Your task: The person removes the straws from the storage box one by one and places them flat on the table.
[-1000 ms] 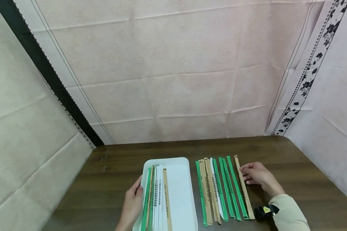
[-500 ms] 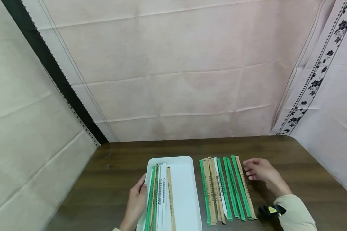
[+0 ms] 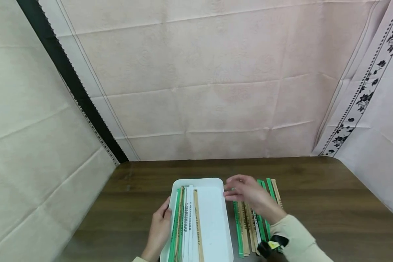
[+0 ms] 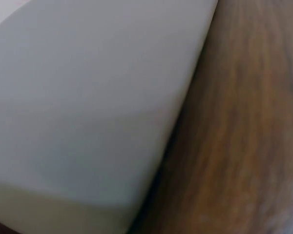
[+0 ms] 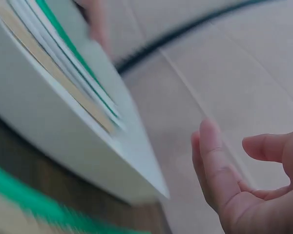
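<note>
Hovering: right hand above row of strips on tabletop, just right of tray; fingers loosely curled, released, grasping nothing. Left hand grips tray's left rim, fingers curled round it. More strips lie lengthwise in tray's left half.

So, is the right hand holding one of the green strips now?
No, the right hand hovers empty, fingers loose, above the strips beside the tray.

makeshift recording booth: cloth-draped walls around a wooden table
</note>
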### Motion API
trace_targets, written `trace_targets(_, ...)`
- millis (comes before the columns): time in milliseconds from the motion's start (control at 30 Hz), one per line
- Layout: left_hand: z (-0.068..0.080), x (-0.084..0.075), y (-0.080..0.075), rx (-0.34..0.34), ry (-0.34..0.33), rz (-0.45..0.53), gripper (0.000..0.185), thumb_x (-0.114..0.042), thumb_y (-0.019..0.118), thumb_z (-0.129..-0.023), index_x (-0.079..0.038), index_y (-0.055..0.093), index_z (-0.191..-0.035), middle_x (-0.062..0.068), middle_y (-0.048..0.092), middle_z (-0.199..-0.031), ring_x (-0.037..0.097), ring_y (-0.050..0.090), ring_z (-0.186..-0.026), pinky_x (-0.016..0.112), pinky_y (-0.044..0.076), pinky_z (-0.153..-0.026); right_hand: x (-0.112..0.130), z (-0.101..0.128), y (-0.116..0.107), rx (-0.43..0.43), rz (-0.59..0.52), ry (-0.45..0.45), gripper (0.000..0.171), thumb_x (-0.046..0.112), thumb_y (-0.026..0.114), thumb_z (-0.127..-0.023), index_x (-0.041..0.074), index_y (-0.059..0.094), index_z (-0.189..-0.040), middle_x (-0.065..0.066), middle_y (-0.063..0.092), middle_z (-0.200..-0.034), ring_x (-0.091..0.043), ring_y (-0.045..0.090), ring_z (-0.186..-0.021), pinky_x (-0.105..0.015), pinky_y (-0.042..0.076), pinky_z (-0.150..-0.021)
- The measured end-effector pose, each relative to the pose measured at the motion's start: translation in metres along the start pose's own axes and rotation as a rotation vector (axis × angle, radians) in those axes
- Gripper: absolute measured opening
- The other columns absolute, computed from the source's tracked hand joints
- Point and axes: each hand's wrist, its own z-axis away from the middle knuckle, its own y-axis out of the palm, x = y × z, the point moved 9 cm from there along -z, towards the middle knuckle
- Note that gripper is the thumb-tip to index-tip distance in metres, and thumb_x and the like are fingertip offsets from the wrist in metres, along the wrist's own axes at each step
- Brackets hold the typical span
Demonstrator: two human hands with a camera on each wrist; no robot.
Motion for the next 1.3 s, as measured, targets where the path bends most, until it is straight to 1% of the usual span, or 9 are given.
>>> trace_targets(167, 0.0, -0.003, 0.002, 0.008, 0.007, 0.025, 0.05, -0.01, 0.038, -0.113, -0.004, 0.037, -0.163, 0.024, 0.045, -0.161, 0.03, 0.062, -0.123, 0.039, 0.054, -0.097, -0.018, -0.016, 0.05, 0.024, 0.142, 0.073, 0.031, 0.015, 0.066, -0.104, -0.005, 0.061, -0.127, -0.024, 0.069, -0.117, -0.023, 0.076, -0.089, -0.035, 0.065, -0.082)
trace_targets(367, 0.0, -0.003, -0.002, 0.014, 0.005, 0.055, 0.049, -0.006, 0.041, -0.111, 0.001, 0.041, -0.16, 0.026, 0.05, -0.156, 0.03, 0.061, -0.125, 0.036, 0.054, -0.098, -0.03, -0.03, 0.083, 0.087, 0.327, 0.115, 0.021, 0.012, 0.069, -0.101, -0.004, 0.067, -0.114, -0.014, 0.073, -0.102, -0.019, 0.074, -0.074, -0.033, 0.064, -0.074)
trace_targets(567, -0.007, -0.005, -0.012, 0.039, -0.045, 0.057, 0.047, -0.005, 0.049, -0.108, 0.004, 0.049, -0.154, 0.024, 0.062, -0.139, 0.026, 0.064, -0.111, 0.032, 0.055, -0.087, -0.026, -0.032, 0.094, 0.113, 0.47, 0.119, 0.013, 0.012, 0.072, -0.099, -0.001, 0.07, -0.098, -0.011, 0.071, -0.081, -0.021, 0.072, -0.067, -0.034, 0.063, -0.074)
trace_targets(667, -0.013, -0.008, -0.018, 0.061, -0.04, 0.039, 0.044, -0.005, 0.053, -0.107, 0.006, 0.054, -0.149, 0.025, 0.063, -0.139, 0.028, 0.065, -0.116, 0.035, 0.057, -0.092, -0.024, -0.035, 0.096, 0.125, 0.531, 0.123, 0.013, 0.012, 0.074, -0.098, 0.001, 0.071, -0.092, -0.01, 0.072, -0.077, -0.022, 0.072, -0.066, -0.036, 0.061, -0.078)
trace_targets(767, -0.02, -0.005, -0.022, 0.118, -0.064, 0.049, 0.041, -0.008, 0.057, -0.107, 0.006, 0.058, -0.146, 0.024, 0.065, -0.138, 0.029, 0.067, -0.119, 0.041, 0.059, -0.095, -0.027, -0.036, 0.096, 0.127, 0.587, 0.144, 0.014, 0.012, 0.075, -0.096, 0.003, 0.071, -0.087, -0.01, 0.071, -0.076, -0.021, 0.071, -0.066, -0.036, 0.059, -0.078)
trace_targets(867, -0.027, 0.004, -0.025, 0.202, -0.119, 0.086, 0.043, -0.015, 0.063, -0.106, 0.002, 0.06, -0.145, 0.02, 0.069, -0.133, 0.027, 0.07, -0.115, 0.043, 0.062, -0.093, -0.03, -0.037, 0.096, 0.117, 0.634, 0.161, 0.016, 0.011, 0.076, -0.095, 0.003, 0.069, -0.083, -0.01, 0.071, -0.074, -0.02, 0.071, -0.063, -0.033, 0.058, -0.074)
trace_targets(967, -0.032, 0.013, -0.028, 0.284, -0.173, 0.118, 0.053, -0.022, 0.07, -0.103, 0.001, 0.056, -0.149, 0.015, 0.071, -0.131, 0.024, 0.071, -0.113, 0.04, 0.063, -0.09, -0.032, -0.038, 0.099, 0.101, 0.654, 0.161, 0.017, 0.01, 0.079, -0.093, 0.002, 0.066, -0.087, -0.01, 0.07, -0.075, -0.02, 0.07, -0.06, -0.032, 0.059, -0.072)
trace_targets(1067, -0.036, 0.019, -0.032, 0.329, -0.203, 0.145, 0.061, -0.024, 0.074, -0.101, 0.001, 0.053, -0.152, 0.014, 0.072, -0.13, 0.023, 0.072, -0.112, 0.039, 0.064, -0.089, -0.033, -0.039, 0.104, 0.083, 0.667, 0.155, 0.022, 0.011, 0.082, -0.092, 0.002, 0.062, -0.095, -0.01, 0.069, -0.075, -0.02, 0.071, -0.058, -0.032, 0.061, -0.071)
trace_targets(1300, -0.039, 0.02, -0.03, 0.364, -0.216, 0.208, 0.063, -0.021, 0.075, -0.1, 0.004, 0.051, -0.153, 0.014, 0.073, -0.128, 0.023, 0.073, -0.111, 0.04, 0.063, -0.089, -0.031, -0.039, 0.108, 0.012, 0.699, 0.152, 0.029, 0.01, 0.083, -0.09, -0.002, 0.062, -0.106, -0.009, 0.068, -0.075, -0.019, 0.071, -0.057, -0.028, 0.06, -0.061)
